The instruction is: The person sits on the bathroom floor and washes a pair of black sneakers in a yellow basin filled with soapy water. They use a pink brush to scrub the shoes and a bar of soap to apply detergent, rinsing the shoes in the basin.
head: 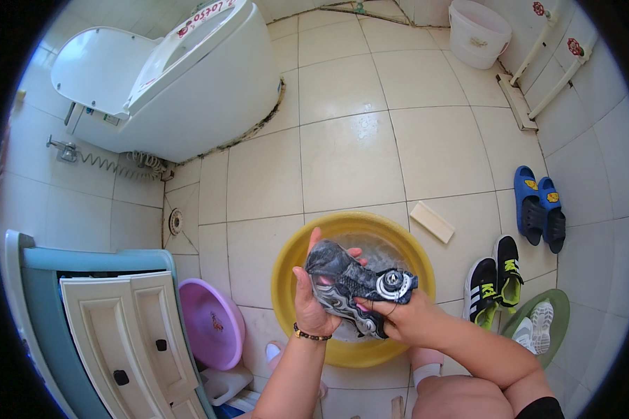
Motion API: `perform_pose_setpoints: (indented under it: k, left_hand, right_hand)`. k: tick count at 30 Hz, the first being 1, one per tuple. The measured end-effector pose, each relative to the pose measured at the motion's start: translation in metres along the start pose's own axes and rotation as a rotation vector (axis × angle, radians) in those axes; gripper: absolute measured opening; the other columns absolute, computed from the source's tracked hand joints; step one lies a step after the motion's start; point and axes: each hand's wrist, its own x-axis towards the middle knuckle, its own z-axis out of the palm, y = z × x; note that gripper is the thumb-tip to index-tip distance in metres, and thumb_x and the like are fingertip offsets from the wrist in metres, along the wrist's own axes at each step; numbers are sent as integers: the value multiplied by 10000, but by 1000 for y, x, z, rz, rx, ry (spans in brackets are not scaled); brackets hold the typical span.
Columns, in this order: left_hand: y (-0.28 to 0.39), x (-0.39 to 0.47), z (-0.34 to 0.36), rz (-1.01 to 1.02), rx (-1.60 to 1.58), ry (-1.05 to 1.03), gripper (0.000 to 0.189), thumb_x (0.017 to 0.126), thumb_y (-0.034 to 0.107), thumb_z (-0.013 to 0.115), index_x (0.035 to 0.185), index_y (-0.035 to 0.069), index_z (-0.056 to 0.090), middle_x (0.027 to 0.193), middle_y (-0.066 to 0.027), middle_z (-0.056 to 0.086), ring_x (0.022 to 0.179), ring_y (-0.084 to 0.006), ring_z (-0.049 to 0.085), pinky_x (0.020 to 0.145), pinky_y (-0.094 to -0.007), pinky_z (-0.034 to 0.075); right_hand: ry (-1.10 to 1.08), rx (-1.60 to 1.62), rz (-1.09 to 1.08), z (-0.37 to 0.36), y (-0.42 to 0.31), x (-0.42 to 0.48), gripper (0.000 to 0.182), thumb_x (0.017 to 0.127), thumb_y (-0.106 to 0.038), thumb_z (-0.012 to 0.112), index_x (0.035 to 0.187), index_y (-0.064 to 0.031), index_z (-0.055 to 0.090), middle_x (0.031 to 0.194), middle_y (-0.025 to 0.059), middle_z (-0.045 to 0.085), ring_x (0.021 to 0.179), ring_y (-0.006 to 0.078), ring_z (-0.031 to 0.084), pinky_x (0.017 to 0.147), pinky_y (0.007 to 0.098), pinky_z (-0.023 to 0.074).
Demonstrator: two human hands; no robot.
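Note:
A dark grey and black sneaker (340, 285) with pale wavy sole lines and a round dial is held on its side above a yellow plastic basin (281, 319). My left hand (312, 306), with a beaded bracelet at its wrist, cradles the toe end; its fingers come out behind the shoe. Near the heel end, my right hand (409, 317) grips the sneaker, some of its fingers hidden by the shoe. Cloudy, sudsy water (385, 251) fills the basin below. Small pink patches show on the sneaker.
Right of the basin lie a cream rectangular bar (432, 222), black sneakers (482, 288), blue slippers (529, 204) and a green basin (562, 324) with white shoes. Leftward stand a purple basin (188, 324), a cabinet (110, 324) and a toilet (215, 105). A white bucket (479, 39) is far right.

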Motion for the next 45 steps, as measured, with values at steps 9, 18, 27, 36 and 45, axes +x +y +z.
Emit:
perform_pose_setpoints:
  k: [9,18,27,36,45]
  left_hand:
    - [-10,-9,-3,-45,-115,82,689,945,609,409,1467,173,303,1154,-200,597,1075,-343,590,933,-491,494]
    - [-15,-18,-2,46,64,183,633,970,545,404,1453,145,320,1139,-178,589,1085,-306,577,963,-456,466]
    - [9,1,-11,59,-93,201,614,978,491,424,1465,130,329,1107,-188,632,1014,-306,628,897,-456,515]
    - [0,-2,-23,43,29,153,632,984,479,414,1483,112,290,1122,-168,621,1015,-279,627,876,-423,528]
    - [-21,-5,-17,107,-45,232,591,988,437,439,1448,77,347,1108,-126,620,1011,-240,619,891,-390,510]
  right_hand:
    - [-40,109,-92,-12,-11,-11,641,730,-11,670,1336,-190,560,1192,133,606,1042,364,599,885,428,497]
    - [162,184,11,8,-12,8,415,700,-33,723,1103,-131,702,1111,161,657,1012,374,618,872,417,491]
    - [-112,-183,-39,-28,-16,15,530,749,-114,664,1271,-194,620,933,130,664,736,310,648,591,393,526]
    - [11,-116,-104,-13,-3,12,490,794,-123,636,1275,-215,614,913,119,658,643,322,634,557,412,520]
    - [25,-137,82,-6,-2,17,313,807,-135,631,1102,-206,710,853,89,686,683,284,666,567,412,521]
